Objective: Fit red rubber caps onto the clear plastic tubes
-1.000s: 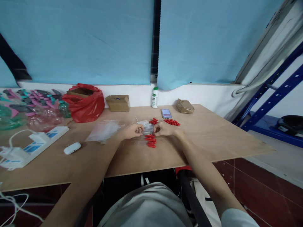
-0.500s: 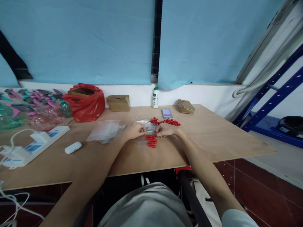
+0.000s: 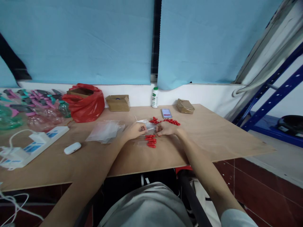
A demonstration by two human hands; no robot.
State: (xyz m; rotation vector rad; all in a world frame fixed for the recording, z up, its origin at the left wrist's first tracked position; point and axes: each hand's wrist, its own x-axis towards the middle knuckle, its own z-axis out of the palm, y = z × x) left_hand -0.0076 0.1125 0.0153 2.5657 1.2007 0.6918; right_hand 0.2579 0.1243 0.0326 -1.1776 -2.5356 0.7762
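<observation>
My left hand (image 3: 136, 130) is closed in a pinch at the left side of a pile of thin clear tubes (image 3: 148, 125). Opposite it, my right hand (image 3: 165, 128) has its fingers bent together at the pile's right side. Whatever lies between the fingertips of either hand is too small to make out. Just below the hands, several red rubber bulbs (image 3: 151, 141) lie in a column, with thin clear tubes pointing left from them. More loose red bulbs (image 3: 174, 121) are heaped behind my right hand.
Clear plastic bags (image 3: 105, 130) lie left of my left hand. A white case (image 3: 72, 148) and a power strip (image 3: 39, 148) are further left. Behind stand a red bag (image 3: 86, 105), a cardboard box (image 3: 118, 103), a white bottle (image 3: 155, 98), a phone (image 3: 166, 113) and a brown packet (image 3: 185, 106).
Both hands stay almost in place, with small finger movements at the tubes. The red bulbs below them lie as before.
</observation>
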